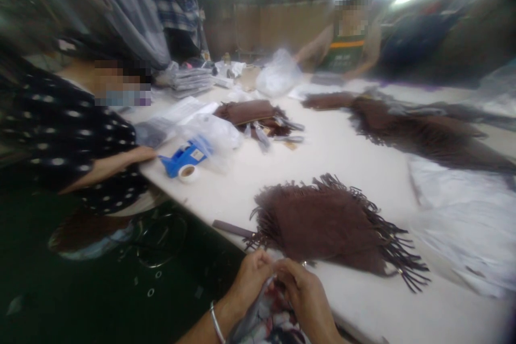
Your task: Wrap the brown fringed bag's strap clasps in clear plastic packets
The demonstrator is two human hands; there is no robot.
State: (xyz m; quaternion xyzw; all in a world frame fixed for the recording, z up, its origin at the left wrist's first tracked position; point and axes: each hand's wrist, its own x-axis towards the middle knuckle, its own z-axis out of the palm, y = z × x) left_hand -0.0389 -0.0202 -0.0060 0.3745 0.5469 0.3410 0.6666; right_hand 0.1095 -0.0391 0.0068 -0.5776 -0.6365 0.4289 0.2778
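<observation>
My left hand (248, 279) and my right hand (304, 293) meet at the near edge of the white table (355, 145), fingers pinched together on something small and pale I cannot make out. A bangle circles my left wrist. Just beyond my fingers lies a brown fringed bag (326, 223), flat on the table with tassels spread to the right. A dark strap (231, 228) pokes out at its left.
A person in a dotted dark top (60, 134) sits at the left, reaching toward a blue tape dispenser (183, 158) and clear plastic bags (213, 131). More brown fringed bags (419, 129) lie further back. White plastic sheets (463, 220) cover the right. Another person (346, 43) stands at the far end.
</observation>
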